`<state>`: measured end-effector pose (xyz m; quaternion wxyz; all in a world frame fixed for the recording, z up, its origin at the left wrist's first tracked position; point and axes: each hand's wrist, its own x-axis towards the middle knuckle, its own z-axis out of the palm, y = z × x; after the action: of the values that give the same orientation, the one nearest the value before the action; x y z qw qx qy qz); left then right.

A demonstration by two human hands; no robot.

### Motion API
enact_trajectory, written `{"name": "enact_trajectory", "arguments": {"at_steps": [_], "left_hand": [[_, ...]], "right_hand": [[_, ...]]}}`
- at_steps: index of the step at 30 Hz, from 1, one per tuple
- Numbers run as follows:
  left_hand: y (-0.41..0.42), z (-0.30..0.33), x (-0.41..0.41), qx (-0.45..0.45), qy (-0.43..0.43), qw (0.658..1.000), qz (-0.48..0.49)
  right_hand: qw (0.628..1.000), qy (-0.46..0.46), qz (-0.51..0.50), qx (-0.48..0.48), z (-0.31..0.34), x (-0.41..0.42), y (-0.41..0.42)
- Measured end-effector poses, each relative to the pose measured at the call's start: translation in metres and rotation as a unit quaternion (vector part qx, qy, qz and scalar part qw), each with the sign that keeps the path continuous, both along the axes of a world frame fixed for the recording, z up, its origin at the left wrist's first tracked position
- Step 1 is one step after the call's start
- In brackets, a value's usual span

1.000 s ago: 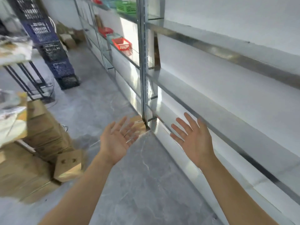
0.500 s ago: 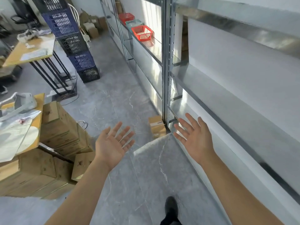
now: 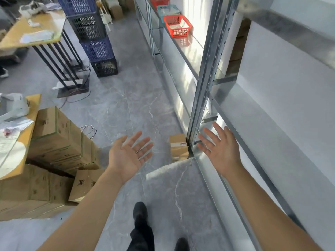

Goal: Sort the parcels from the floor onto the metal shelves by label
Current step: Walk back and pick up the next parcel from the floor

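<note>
Ahead, small parcel (image 3: pixel 178 147) on floor beside shelf post (image 3: pixel 204 84), both hands empty.

Brown parcel (image 3: pixel 178 146), grey veined floor (image 3: pixel 137 102), red basket (image 3: pixel 177 26)

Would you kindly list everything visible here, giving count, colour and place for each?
Small parcel: one, brown, on floor against shelf post.
Metal shelves: silver, along the right.
Baskets: two red, one teal, on far shelf.
Stacked crates: blue and black, centre back.
Large cartons: several, brown, piled at left.
Tables: two, yellow-topped, left side.
Shoes: two, black, bottom centre.
Left hand: open, palm up, empty.
Right hand: open, empty, near shelf post.
</note>
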<state>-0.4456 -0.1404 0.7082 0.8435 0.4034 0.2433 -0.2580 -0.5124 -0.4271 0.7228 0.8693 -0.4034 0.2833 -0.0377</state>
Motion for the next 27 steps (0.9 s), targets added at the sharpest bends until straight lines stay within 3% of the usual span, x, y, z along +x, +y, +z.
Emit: {"name": "enact_trajectory", "arguments": {"at_steps": [9,18,22,27], "left_hand": [[0.011,-0.041,0.156,-0.048,0.028,0.998,-0.033],[0.004,-0.088,0.273,-0.021,0.068,0.997,-0.040],[-0.023,-0.143,0.312,0.011,0.074,0.996,-0.055],[-0.070,-0.253,0.345,0.067,0.109,0.988,-0.082]], "right_hand": [[0.998,0.038,-0.045,-0.011,-0.025,0.130,0.020],[0.993,0.107,-0.039,-0.023,-0.077,0.234,0.029],[0.988,0.140,-0.013,-0.060,-0.123,0.273,0.002],[0.974,0.203,0.028,-0.099,-0.232,0.324,-0.038]]}}
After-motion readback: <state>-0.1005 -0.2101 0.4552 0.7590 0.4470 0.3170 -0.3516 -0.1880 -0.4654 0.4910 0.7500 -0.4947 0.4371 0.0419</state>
